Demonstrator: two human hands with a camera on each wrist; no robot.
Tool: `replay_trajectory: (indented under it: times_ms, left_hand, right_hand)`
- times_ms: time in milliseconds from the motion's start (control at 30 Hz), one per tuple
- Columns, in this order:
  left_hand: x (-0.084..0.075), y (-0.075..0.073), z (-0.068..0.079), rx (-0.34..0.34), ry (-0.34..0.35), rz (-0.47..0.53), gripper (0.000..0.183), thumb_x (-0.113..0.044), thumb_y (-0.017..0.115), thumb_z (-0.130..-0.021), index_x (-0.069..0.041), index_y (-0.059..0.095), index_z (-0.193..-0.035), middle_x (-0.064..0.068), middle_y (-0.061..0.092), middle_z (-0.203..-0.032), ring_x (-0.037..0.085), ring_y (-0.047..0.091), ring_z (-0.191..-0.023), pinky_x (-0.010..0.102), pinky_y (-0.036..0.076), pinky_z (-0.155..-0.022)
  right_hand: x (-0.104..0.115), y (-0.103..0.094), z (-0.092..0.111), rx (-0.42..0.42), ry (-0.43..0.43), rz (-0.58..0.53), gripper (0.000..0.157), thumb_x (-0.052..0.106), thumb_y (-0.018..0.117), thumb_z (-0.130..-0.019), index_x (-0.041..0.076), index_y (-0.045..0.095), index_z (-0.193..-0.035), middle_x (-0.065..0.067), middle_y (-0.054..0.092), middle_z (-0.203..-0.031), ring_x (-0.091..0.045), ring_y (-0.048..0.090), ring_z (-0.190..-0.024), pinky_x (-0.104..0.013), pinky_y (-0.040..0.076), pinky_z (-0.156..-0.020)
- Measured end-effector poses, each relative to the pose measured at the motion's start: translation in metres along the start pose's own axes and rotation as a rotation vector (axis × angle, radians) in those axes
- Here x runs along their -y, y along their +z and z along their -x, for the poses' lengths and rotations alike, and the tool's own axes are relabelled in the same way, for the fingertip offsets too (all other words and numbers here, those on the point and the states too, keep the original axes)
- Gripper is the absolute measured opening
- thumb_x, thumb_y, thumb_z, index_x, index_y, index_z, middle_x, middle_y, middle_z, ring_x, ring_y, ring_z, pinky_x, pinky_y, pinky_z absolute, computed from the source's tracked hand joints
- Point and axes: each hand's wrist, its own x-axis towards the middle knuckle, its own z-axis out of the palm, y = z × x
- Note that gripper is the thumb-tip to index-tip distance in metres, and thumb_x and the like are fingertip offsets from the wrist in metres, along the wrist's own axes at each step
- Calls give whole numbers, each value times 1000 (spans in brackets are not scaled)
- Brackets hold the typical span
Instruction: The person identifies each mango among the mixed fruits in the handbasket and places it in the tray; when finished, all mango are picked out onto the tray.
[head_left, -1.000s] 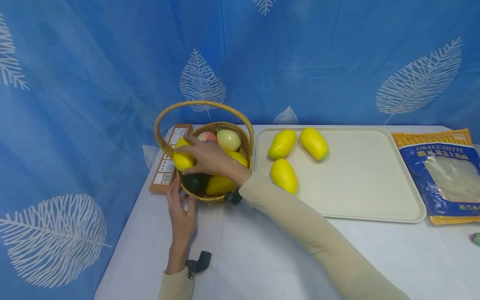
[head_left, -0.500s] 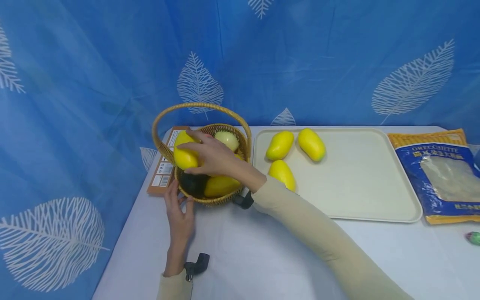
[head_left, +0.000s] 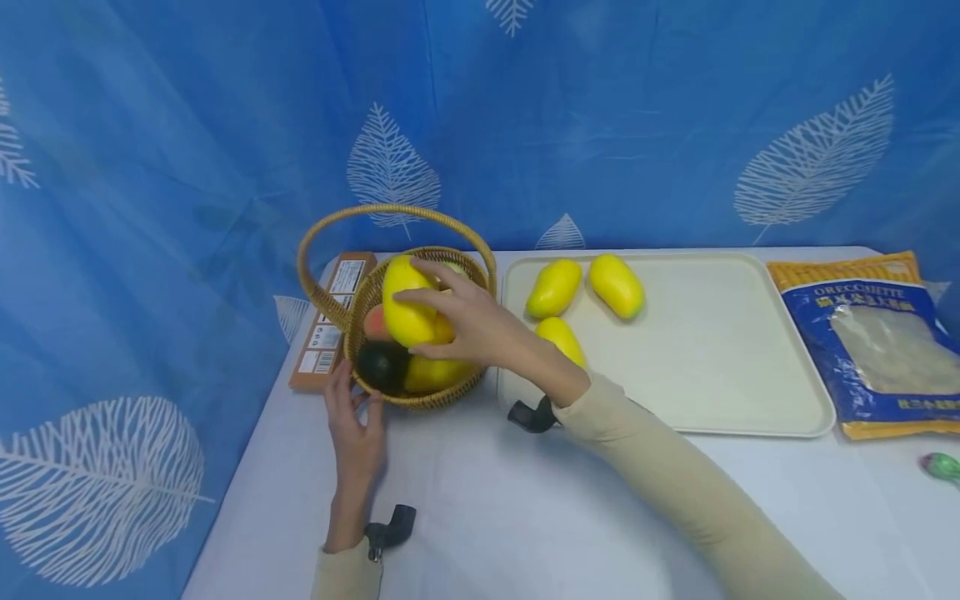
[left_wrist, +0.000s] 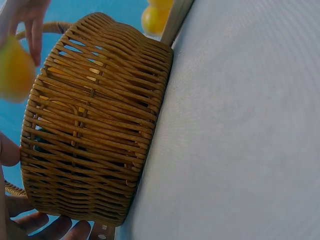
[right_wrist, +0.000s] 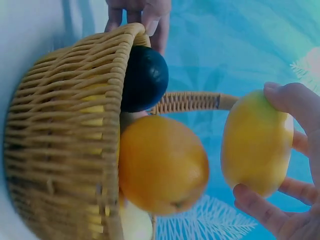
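Right hand (head_left: 472, 321): thumb and fingers grasp a yellow mango (head_left: 408, 304) above the basket.
Left hand (head_left: 358, 425): fingers spread, resting against the near-left side of the basket (left_wrist: 95, 120).
Edges: tray (head_left: 727, 350) just beside the basket; three mangoes (head_left: 553, 289) near its left rim, bag (head_left: 862, 342) along its right.
Bag's print: "ORECCHIETTE" above Chinese characters.
Brown box (head_left: 325, 337): white labels, barcode.

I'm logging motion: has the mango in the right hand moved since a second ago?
Yes: the held mango has moved rightward over the basket, nearer the tray, in the head view.
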Motion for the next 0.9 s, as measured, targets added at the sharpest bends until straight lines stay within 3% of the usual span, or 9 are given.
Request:
replay_trajectory:
  times_ms: [167,367,533,667,900]
  left_hand:
    - [-1,0,1,3,-14,-1,57,-12,54,-99,-7,31,-152,11,31,-153,25,46,-130,38,47,-103]
    - [1,-1,0,4,2,21,59,-6,54,-97,-7,31,-152,11,30,-153,25,46,-129,17,43,-102]
    - [2,-1,-3,2,25,23,58,-6,53,-97,-7,32,-151,12,31,-153,27,47,-129,25,46,-103]
    - [1,-1,-3,4,18,18,58,-7,53,-97,-7,32,-152,11,31,-153,24,47,-128,24,46,-103]
    - [-1,-1,-2,8,-3,16,59,-7,54,-96,-7,32,-151,12,30,-153,24,46,-129,13,41,-101]
  right_hand:
    - [-8,-15,26,-46,-20,-26,61,36,79,-80,20,59,-135,-10,30,-157,-31,39,-140,-43,48,-105]
    - [-20,-34,66,-95,-18,3,62,35,82,-77,20,60,-133,-10,31,-157,-30,42,-137,-43,51,-100]
    - [-28,-49,100,-119,1,33,64,31,85,-73,20,61,-131,-9,32,-157,-32,41,-138,-47,51,-99]
    - [-38,-58,123,-131,45,62,66,29,86,-71,21,60,-131,-8,33,-157,-33,45,-134,-49,52,-97]
    - [-69,-66,164,-113,165,106,70,24,88,-69,18,59,-132,-10,32,-156,-37,50,-129,-51,54,-92]
